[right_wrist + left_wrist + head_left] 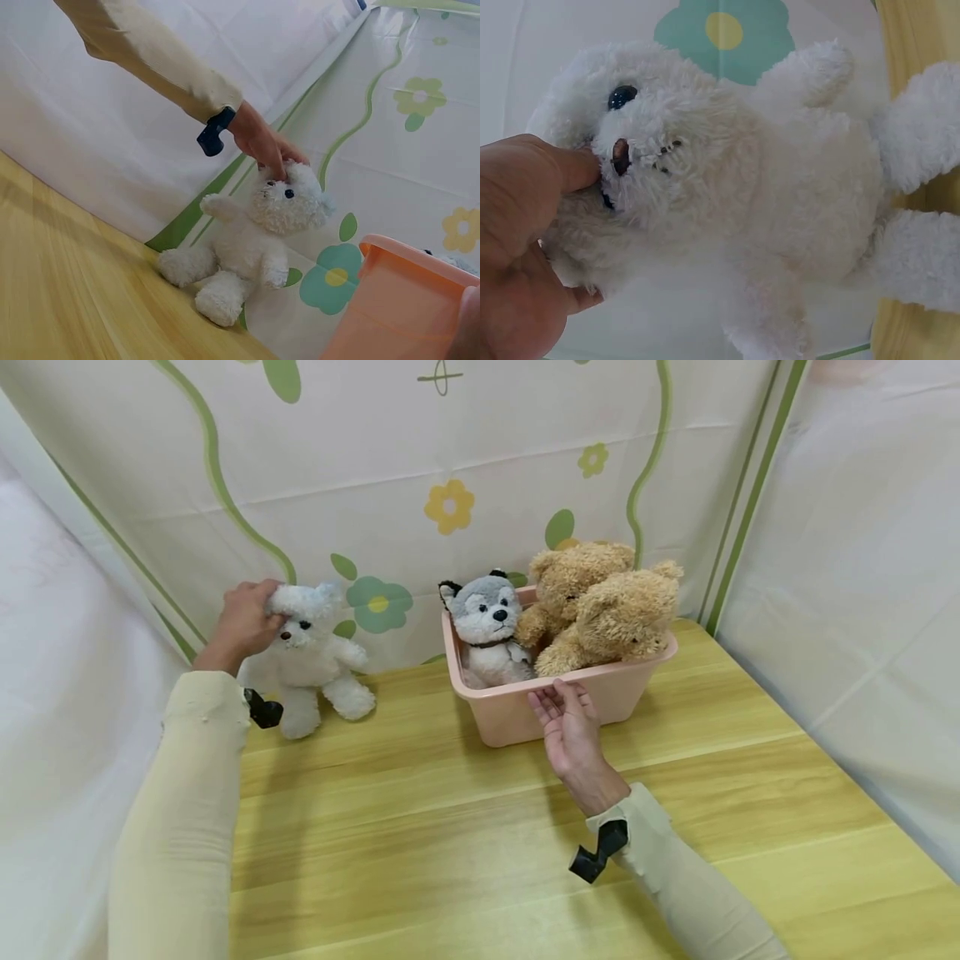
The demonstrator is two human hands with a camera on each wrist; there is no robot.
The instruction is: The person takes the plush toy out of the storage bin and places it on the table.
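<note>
Gripping the white plush bear (311,664) by its head, the left hand (243,620) has thumb and fingers curled into the fur, with the toy upright by the back edge of the worktop (390,827), toward the back left corner, its feet at or on the wood. The right hand (573,739), palm turned up, touches the front rim of the pink bin (502,718), which stands near the back edge, closer to the back right corner; whether the fingers pinch that rim I cannot tell. In the bin sit a grey-and-white husky (487,610), a rear brown bear (581,568) and a front brown bear (618,614).

The likeliest trouble, I'd judge, is the white bear swinging or slipping, since only its head is held and the soft body could flop. The bin looks crowded: a hard pull on its front rim could tip it, and the front brown bear, leaning toward the right end, might tumble over the side.

The worktop shows yellowish wood grain, its right edge running off diagonally. Beyond its back edge hangs a white cloth (360,468) printed with flowers and green vines, and pale sheets (862,610) close in both sides
</note>
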